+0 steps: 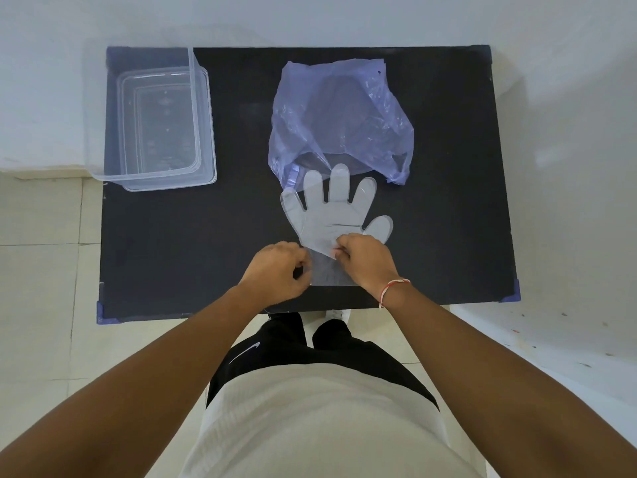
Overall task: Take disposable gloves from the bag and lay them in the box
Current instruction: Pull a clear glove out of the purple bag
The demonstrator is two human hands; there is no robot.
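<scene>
Here my right hand (367,262) has its grip pressed together, thumb and fingertips pinching the clear film of the glove (332,219) near its wrist end, just below centre of the frame. My left hand (277,272) is curled into a loose fist beside it, fingers tucked in against the glove's left edge at the cuff; it seems to nip the plastic there, though the fingertips are hidden under the knuckles. Both forearms reach up from the lower corners of the frame and meet at the near edge of the desk (448,167), knuckles up. A red and white thread band (393,288) circles my right wrist.

The glove lies flat on the dark desk, palm spread, its five fingers pointing toward the top of the frame and away from my grip. Its middle fingertips overlap the mouth of the pale purple bag (339,115), which lies crumpled at upper centre. The clear plastic box (203,132) stands at upper left, well apart from both hands.
</scene>
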